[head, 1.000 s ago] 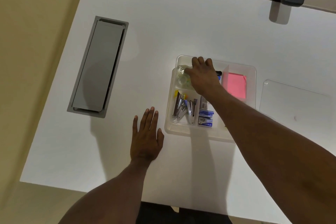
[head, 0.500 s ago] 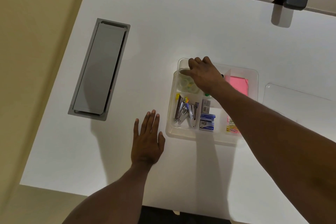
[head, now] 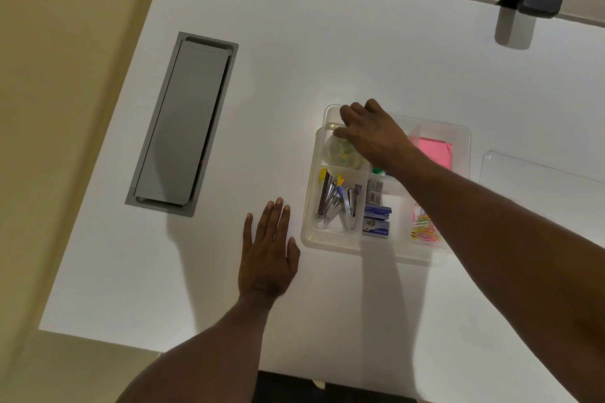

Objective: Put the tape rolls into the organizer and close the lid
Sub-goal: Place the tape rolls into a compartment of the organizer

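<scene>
Under the right hand [head: 373,137], tape rolls [head: 342,154] inside organizer [head: 327,240].

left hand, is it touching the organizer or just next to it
Apart. The head view shows the left hand flat on the white table, with a strip of bare table between its thumb and the near left corner of the clear organizer.
</scene>
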`<state>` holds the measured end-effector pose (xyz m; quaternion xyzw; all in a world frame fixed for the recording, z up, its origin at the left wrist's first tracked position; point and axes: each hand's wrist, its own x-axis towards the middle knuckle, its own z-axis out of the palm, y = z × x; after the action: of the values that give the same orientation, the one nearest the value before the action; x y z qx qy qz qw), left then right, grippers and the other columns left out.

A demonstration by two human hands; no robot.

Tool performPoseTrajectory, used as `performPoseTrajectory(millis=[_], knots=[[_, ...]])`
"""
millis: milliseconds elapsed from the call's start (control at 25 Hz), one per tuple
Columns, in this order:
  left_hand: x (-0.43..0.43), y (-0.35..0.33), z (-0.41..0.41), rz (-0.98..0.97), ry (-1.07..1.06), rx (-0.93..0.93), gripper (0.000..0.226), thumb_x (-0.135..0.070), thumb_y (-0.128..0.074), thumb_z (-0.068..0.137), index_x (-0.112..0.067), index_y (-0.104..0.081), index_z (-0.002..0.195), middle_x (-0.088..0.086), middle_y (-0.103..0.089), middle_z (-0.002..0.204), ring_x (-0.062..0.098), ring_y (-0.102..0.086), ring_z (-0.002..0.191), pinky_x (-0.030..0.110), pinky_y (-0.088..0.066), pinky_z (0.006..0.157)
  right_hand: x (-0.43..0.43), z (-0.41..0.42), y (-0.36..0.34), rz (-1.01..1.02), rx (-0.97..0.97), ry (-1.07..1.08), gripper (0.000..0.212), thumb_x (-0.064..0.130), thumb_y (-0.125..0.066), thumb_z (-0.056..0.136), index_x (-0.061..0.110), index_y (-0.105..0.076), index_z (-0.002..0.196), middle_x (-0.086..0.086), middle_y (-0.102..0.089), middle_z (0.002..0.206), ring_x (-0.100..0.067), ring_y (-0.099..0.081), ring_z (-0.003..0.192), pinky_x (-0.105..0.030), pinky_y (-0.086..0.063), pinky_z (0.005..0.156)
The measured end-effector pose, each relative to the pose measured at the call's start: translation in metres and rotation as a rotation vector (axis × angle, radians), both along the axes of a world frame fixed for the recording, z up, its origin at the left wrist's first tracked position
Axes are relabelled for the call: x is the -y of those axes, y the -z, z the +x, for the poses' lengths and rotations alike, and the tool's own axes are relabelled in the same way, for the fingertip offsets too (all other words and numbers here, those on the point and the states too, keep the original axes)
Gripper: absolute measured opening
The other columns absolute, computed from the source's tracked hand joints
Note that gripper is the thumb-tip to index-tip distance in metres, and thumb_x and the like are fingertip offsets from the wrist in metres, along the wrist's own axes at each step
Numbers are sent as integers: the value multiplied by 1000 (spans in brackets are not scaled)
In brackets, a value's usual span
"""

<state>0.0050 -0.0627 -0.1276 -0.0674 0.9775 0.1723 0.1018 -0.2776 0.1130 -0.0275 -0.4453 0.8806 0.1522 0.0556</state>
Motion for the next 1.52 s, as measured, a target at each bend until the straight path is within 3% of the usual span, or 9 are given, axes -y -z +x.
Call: performPoseTrajectory(millis=[120,440,640,880,1160,1360,1520], knots=[[1,1,1,1,-1,-2,66,-48,-13,109,-22,-18,169,2,-20,178,23,-18,166,59,-22,133,3,0,0,0,-7,30,17,13,-68,86,15,-75,102,-9,-54,100,-29,-53,93,-42,-41,84],[0,3,1,10,-4,-12,65,-49,-12,109,-25,-8,169,1,-18,179,21,-16,167,58,-20,133,0,0,3,-27,-27,51,18,14,-69,89,16,-72,106,-10,-58,100,-29,-56,91,-41,-43,83],[1,4,2,16,-5,-10,66,-48,-16,109,-24,-13,170,1,-18,179,21,-17,167,59,-20,133,9,6,0,31,-40,170,7,9,-72,83,11,-71,89,-9,-63,83,-27,-61,75,-35,-45,70],[1,3,1,15,-5,-3,65,-49,-14,109,-24,-13,169,1,-19,179,22,-18,166,59,-21,133,9,7,1,-88,22,242,20,5,-66,85,8,-66,104,-12,-65,88,-30,-63,74,-35,-42,66],[0,1,0,-1,-3,3,66,-51,-9,108,-23,-15,168,2,-20,178,24,-20,166,59,-22,133,4,9,-7,-51,326,160,26,24,-73,86,18,-69,111,-5,-60,110,-26,-61,86,-31,-39,72],[0,0,0,7,-2,-10,66,-51,-10,108,-23,-16,168,3,-22,177,24,-22,165,60,-23,132,1,17,-7,-14,265,100,21,20,-65,93,14,-67,114,-7,-61,110,-25,-64,89,-36,-50,81],[0,1,1,8,-8,-15,66,-50,-11,108,-23,-14,169,2,-20,178,24,-20,166,59,-21,133,3,17,-7,-111,199,170,18,20,-66,92,13,-70,107,-7,-61,104,-25,-63,82,-36,-49,74]])
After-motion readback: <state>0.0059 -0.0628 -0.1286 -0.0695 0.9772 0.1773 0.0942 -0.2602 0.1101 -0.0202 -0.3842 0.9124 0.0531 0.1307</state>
